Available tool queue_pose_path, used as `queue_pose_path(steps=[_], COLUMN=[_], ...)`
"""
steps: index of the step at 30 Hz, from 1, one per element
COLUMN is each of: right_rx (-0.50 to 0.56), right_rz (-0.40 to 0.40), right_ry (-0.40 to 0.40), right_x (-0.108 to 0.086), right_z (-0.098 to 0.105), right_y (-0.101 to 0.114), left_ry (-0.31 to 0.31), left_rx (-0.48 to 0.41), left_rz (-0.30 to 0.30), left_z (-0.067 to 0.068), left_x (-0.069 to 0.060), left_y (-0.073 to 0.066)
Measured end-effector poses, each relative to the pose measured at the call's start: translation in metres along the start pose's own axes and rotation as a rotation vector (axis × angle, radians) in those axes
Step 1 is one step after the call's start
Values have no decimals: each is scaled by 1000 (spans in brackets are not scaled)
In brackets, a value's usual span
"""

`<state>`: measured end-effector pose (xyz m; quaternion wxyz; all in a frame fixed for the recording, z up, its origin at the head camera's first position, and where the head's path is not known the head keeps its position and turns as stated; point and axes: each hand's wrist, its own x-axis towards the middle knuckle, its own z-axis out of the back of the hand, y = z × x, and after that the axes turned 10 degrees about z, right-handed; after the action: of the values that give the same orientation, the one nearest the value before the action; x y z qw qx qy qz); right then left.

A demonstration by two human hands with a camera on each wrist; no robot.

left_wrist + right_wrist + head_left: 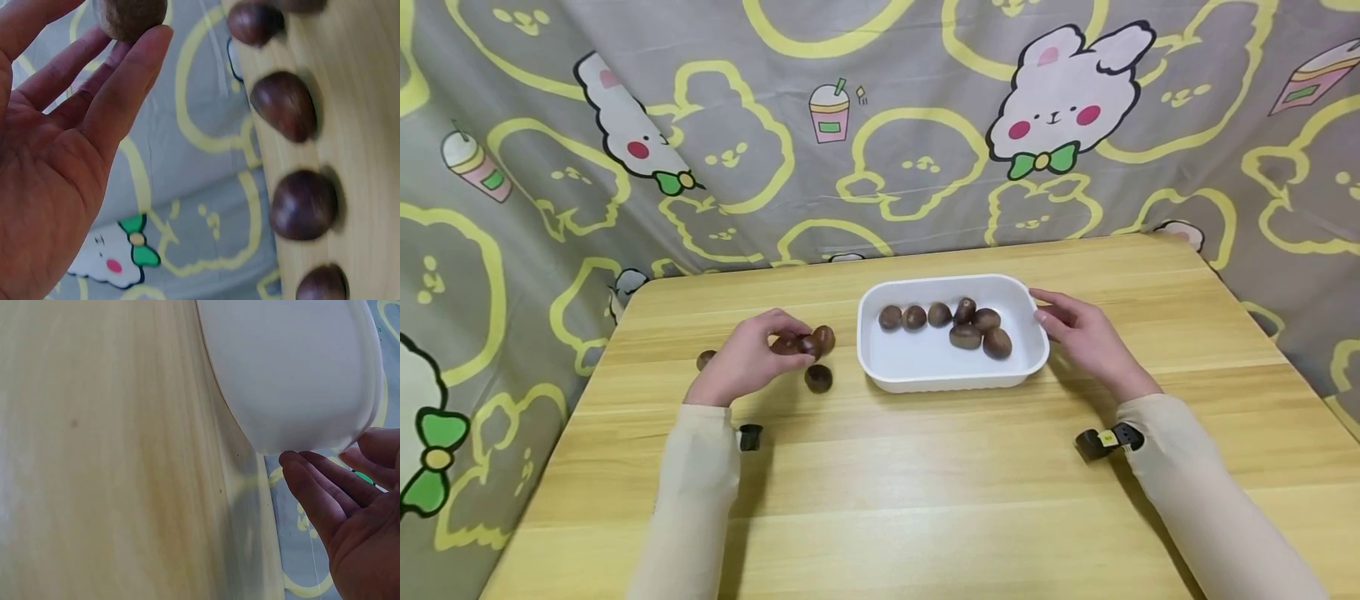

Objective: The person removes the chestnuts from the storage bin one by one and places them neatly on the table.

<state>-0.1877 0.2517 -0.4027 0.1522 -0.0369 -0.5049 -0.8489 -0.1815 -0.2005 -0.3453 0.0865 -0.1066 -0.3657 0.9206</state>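
My left hand (748,354) pinches a brown chestnut (134,15) between thumb and fingertips, left of the white container. Other chestnuts lie on the table around that hand, among them one (818,379) just below the fingertips and one (824,338) beside the held one. At the container's right end, my right hand (1086,337) grips the rim, thumb at the edge and fingers against the outer wall (300,434). Inside the white container (925,367) are several chestnuts, such as one (997,343) near its right side.
A wooden table (925,483) carries everything. Another chestnut (706,360) lies at the far left, partly behind the left hand. A patterned grey curtain (925,83) hangs along the table's back and sides.
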Motion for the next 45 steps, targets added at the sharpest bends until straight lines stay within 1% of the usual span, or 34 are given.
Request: queue_pose_path(steps=[2, 6, 11, 14, 18, 23, 29, 37, 41, 45], right_rx=[-4, -16, -14, -6, 3, 10, 19, 20, 20, 26], right_rz=[-4, -6, -17, -19, -2, 7, -9, -22, -23, -14], right_ry=[5, 12, 12, 10, 6, 4, 4, 13, 5, 1], right_x=[0, -1, -1, 0, 1, 1, 0, -1, -2, -1], right_z=[0, 0, 1, 0, -2, -4, -1, -1, -1, -1], right_y=[0, -1, -3, -3, -2, -1, -2, -5, -5, -3], left_ry=[-7, 5, 29, 54, 74, 97, 109, 127, 127, 92], left_rx=[28, 24, 28, 50, 85, 112, 155, 162, 162, 174], left_rz=[24, 70, 117, 121, 130, 146, 136, 151, 169, 179], left_z=[3, 7, 8, 7, 5, 1, 0, 0, 0, 2], left_x=[-5, -13, -20, -24, -26, -25, -20, -18, -18, -18], left_y=[8, 20, 34, 41, 47, 48, 48, 47, 45, 41])
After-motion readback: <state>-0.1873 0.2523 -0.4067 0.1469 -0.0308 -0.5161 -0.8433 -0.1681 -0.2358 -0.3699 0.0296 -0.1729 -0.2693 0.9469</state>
